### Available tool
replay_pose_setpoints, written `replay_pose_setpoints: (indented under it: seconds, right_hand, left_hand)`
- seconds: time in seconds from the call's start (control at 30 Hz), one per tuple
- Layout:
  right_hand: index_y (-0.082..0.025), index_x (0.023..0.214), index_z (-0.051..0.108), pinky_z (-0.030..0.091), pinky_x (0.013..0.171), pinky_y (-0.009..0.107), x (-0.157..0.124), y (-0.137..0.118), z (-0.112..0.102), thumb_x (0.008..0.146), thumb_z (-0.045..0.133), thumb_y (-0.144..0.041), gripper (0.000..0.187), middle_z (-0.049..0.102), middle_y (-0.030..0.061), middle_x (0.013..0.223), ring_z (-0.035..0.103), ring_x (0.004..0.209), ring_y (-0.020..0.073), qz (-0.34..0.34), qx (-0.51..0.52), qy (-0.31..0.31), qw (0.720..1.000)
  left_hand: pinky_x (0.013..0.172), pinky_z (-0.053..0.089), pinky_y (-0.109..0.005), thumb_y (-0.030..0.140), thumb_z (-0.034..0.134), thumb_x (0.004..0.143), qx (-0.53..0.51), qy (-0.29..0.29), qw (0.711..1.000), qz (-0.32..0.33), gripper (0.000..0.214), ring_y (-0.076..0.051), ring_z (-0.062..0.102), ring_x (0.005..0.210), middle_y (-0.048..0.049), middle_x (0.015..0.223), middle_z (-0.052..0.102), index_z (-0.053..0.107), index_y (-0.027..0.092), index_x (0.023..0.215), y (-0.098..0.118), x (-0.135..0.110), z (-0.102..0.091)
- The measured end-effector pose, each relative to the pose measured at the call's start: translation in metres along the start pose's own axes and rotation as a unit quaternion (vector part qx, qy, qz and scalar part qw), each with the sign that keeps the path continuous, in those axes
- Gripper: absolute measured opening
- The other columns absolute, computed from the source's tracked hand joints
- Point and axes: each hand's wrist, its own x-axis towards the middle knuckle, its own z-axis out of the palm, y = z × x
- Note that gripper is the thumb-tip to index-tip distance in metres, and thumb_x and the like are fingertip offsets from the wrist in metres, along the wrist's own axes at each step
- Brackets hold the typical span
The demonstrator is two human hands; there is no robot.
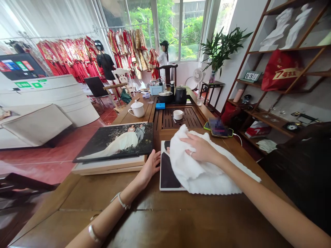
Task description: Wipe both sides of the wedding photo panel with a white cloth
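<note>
1 cloth (pixel 207 172), 2 photo prints (pixel 116 141) (1 partly covered), 1 phone (pixel 219 128).

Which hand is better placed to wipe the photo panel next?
Right. The right hand lies flat on the white cloth, which covers most of the photo panel; the left hand only rests at the panel's left edge, off the cloth.

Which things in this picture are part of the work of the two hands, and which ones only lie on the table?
In use: white cloth under the right hand; photo print below the cloth, its edge touched by the left hand.
Lying about: wedding picture on stacked boards; phone; lidded mug; small cup; black kettle; blue box.
</note>
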Motion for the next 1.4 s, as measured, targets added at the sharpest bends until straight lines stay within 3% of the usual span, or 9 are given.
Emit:
replay_pose_setpoints:
  seconds: [0.13, 0.27, 0.43, 0.6, 0.77, 0.83, 1.0, 1.23, 1.4]
  right_hand:
    - [-0.02, 0.128, 0.055, 0.041, 0.094, 0.045, 0.034, -0.029, 0.007, 0.078, 0.056, -0.021, 0.05, 0.055, 0.0114, 0.133, 0.051, 0.118, 0.0288, -0.048, 0.018, -0.029, 0.998]
    - [-0.02, 0.117, 0.059, 0.041, 0.091, 0.043, 0.044, -0.05, 0.01, 0.074, 0.058, -0.017, 0.043, 0.063, 0.0077, 0.121, 0.054, 0.111, 0.0274, -0.089, 0.04, -0.033, 0.995]
    - [-0.021, 0.102, 0.062, 0.041, 0.084, 0.037, 0.015, -0.063, 0.002, 0.071, 0.058, -0.014, 0.032, 0.067, 0.0048, 0.104, 0.058, 0.1, 0.0235, -0.165, 0.084, -0.053, 0.981]
    - [-0.023, 0.103, 0.062, 0.038, 0.091, 0.039, -0.031, -0.075, -0.012, 0.069, 0.058, -0.013, 0.035, 0.064, 0.0049, 0.115, 0.055, 0.108, 0.0229, -0.229, 0.126, -0.091, 0.961]
    - [-0.026, 0.1, 0.062, 0.037, 0.095, 0.039, -0.053, -0.074, -0.019, 0.068, 0.056, -0.011, 0.036, 0.066, 0.0016, 0.112, 0.054, 0.112, 0.0221, -0.285, 0.169, -0.137, 0.933]
    - [-0.024, 0.097, 0.063, 0.04, 0.092, 0.037, -0.049, -0.068, -0.015, 0.068, 0.055, -0.01, 0.034, 0.067, 0.0019, 0.105, 0.056, 0.107, 0.0209, -0.285, 0.188, -0.124, 0.932]
    - [-0.021, 0.094, 0.063, 0.044, 0.087, 0.035, -0.012, -0.041, 0.002, 0.068, 0.054, -0.01, 0.03, 0.067, 0.0032, 0.095, 0.06, 0.094, 0.0203, -0.208, 0.176, -0.026, 0.962]
    - [-0.018, 0.103, 0.063, 0.044, 0.089, 0.042, 0.031, -0.02, 0.014, 0.072, 0.054, -0.015, 0.032, 0.066, 0.0086, 0.113, 0.058, 0.103, 0.0262, -0.042, 0.1, 0.059, 0.992]
    - [-0.019, 0.102, 0.063, 0.043, 0.088, 0.042, 0.01, -0.035, 0.011, 0.072, 0.055, -0.014, 0.031, 0.067, 0.0069, 0.104, 0.057, 0.102, 0.0256, -0.133, 0.089, 0.03, 0.987]
  left_hand:
    - [0.109, 0.03, -0.041, 0.055, 0.027, 0.094, -0.008, -0.026, 1.0, 0.007, 0.061, -0.026, 0.043, 0.134, -0.0111, 0.14, 0.053, 0.044, 0.018, 0.139, -0.001, 0.0, -0.001]
    - [0.109, 0.031, -0.041, 0.059, 0.029, 0.092, -0.046, -0.067, 0.997, 0.015, 0.065, -0.029, 0.05, 0.128, -0.0106, 0.13, 0.062, 0.047, 0.016, 0.138, 0.0, -0.002, 0.003]
    - [0.109, 0.032, -0.04, 0.059, 0.028, 0.092, -0.072, -0.068, 0.994, 0.033, 0.069, -0.03, 0.054, 0.123, -0.012, 0.123, 0.066, 0.048, 0.01, 0.137, 0.002, -0.006, 0.007]
    - [0.106, 0.037, -0.04, 0.063, 0.034, 0.089, -0.08, -0.073, 0.994, 0.03, 0.072, -0.032, 0.057, 0.119, -0.0132, 0.124, 0.066, 0.052, 0.01, 0.133, 0.002, -0.008, 0.007]
    - [0.109, 0.033, -0.038, 0.061, 0.031, 0.091, -0.075, -0.007, 0.997, 0.001, 0.072, -0.029, 0.051, 0.127, -0.0146, 0.131, 0.06, 0.045, 0.008, 0.137, 0.0, -0.005, 0.004]
    - [0.111, 0.03, -0.037, 0.056, 0.029, 0.094, -0.063, 0.015, 0.998, 0.0, 0.067, -0.027, 0.046, 0.131, -0.0142, 0.134, 0.058, 0.044, 0.007, 0.138, -0.001, -0.004, 0.004]
    - [0.111, 0.03, -0.039, 0.042, 0.033, 0.095, -0.046, -0.019, 0.999, 0.019, 0.05, -0.027, 0.045, 0.132, -0.0095, 0.135, 0.058, 0.055, 0.013, 0.129, -0.001, -0.004, 0.004]
    - [0.107, 0.033, -0.04, 0.026, 0.04, 0.085, -0.01, -0.032, 0.999, 0.042, 0.045, -0.025, 0.04, 0.134, -0.0035, 0.144, 0.049, 0.059, 0.022, 0.125, -0.003, -0.004, 0.0]
    - [0.103, 0.036, -0.038, 0.021, 0.046, 0.077, -0.007, -0.044, 0.997, 0.057, 0.047, -0.027, 0.047, 0.128, -0.0061, 0.135, 0.058, 0.062, 0.018, 0.121, -0.003, -0.004, 0.003]
